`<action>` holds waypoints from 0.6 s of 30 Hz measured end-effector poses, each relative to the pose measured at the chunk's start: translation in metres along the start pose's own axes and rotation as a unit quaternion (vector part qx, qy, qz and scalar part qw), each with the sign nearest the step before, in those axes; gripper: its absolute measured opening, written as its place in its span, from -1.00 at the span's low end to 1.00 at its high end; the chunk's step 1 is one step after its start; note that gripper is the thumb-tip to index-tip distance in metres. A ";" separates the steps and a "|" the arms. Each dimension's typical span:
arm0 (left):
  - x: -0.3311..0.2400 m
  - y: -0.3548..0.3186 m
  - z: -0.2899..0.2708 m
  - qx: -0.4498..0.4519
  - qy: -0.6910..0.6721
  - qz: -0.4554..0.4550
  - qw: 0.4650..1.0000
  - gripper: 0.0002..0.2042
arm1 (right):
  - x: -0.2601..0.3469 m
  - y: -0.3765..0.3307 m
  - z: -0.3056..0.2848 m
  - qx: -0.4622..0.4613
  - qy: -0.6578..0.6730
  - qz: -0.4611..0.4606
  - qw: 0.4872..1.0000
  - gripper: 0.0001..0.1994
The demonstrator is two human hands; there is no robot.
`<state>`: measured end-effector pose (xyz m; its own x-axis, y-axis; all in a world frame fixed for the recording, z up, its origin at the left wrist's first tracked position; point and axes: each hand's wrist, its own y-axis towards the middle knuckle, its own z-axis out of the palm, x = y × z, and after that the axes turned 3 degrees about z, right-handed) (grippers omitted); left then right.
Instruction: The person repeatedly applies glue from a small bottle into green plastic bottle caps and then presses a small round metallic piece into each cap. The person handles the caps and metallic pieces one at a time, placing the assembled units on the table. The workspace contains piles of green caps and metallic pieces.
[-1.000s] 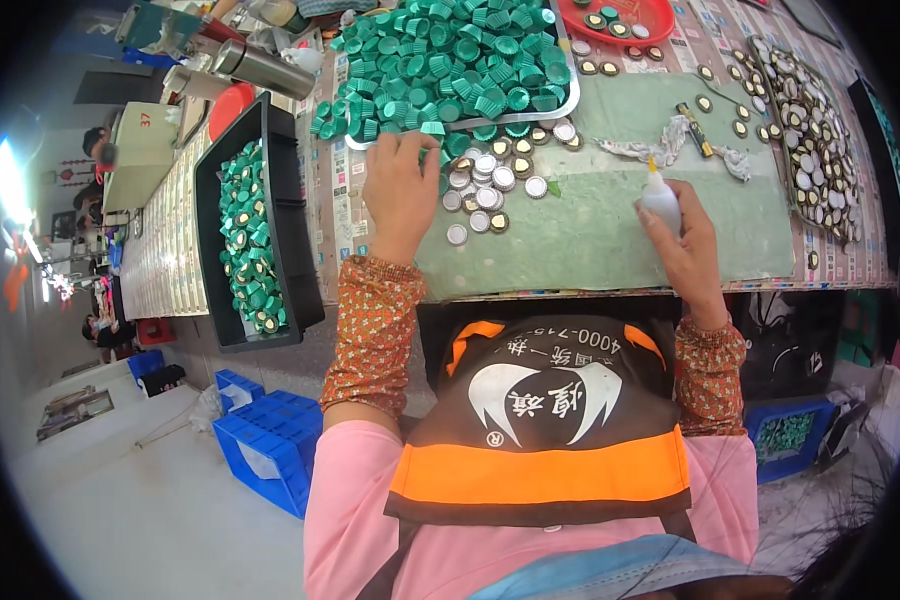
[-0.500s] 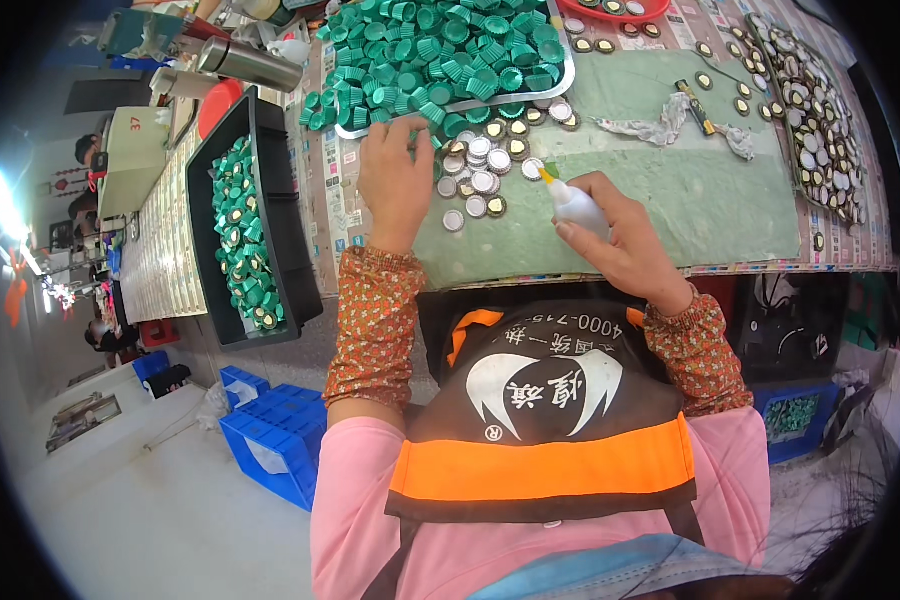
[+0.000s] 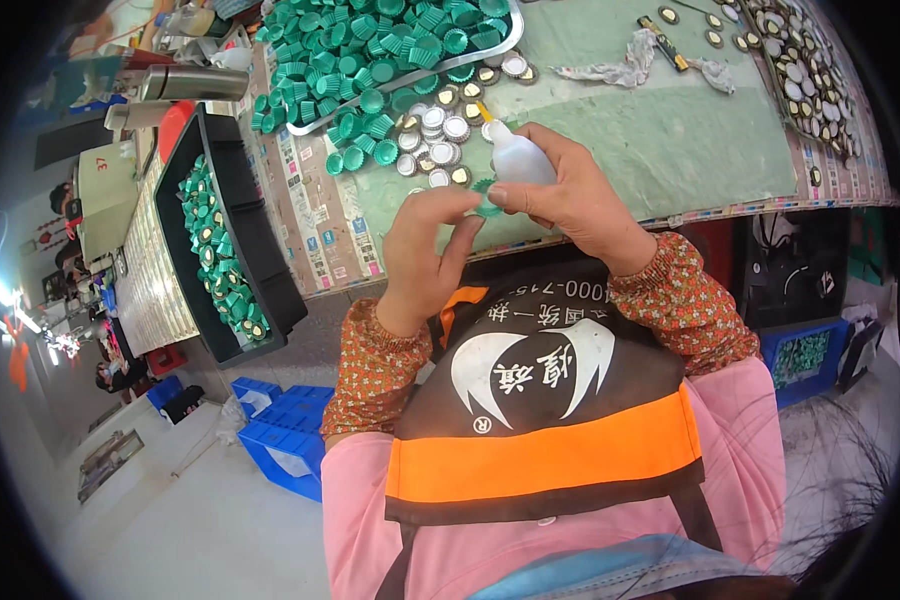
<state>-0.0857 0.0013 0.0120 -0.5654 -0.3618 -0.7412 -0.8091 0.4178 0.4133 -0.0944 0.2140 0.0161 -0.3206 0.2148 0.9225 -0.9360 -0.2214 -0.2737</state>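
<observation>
Between the fingertips of my left hand (image 3: 431, 245) is a green fluted cap (image 3: 487, 199). My right hand (image 3: 580, 205) is wrapped round a white squeeze bottle (image 3: 520, 161) with a yellow nozzle, which points up and away. The right thumb meets the cap's edge, so both hands come together near the table's front edge. Just beyond them lie several small round discs (image 3: 444, 153) with white or gold faces. A few loose green caps (image 3: 355, 158) sit left of these discs, beside a metal tray (image 3: 430, 80) heaped with more of the same.
At the left stands a black bin (image 3: 260, 225) holding green caps, some with discs inside. A green mat (image 3: 670, 150) covers the table; a crumpled cloth (image 3: 620, 68) and a marker-like tube (image 3: 662, 42) lie on it. More discs fill a tray (image 3: 805, 85) at the far right.
My left hand has come back from the green caps toward me with one in its fingers. The right hand with the bottle has shifted left to meet it. The view has also shifted.
</observation>
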 end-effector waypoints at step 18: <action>-0.010 -0.016 0.011 -0.028 -0.524 -0.353 0.775 -0.57 | -0.018 -0.029 -0.007 -0.040 -0.149 -0.177 0.972 -0.69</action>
<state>-0.0653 0.0071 0.0072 0.4388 0.4030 -0.8032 -0.8792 0.3770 -0.2912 -0.0629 0.2237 0.0056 0.0685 -0.0242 0.9974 -0.9921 -0.1070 0.0655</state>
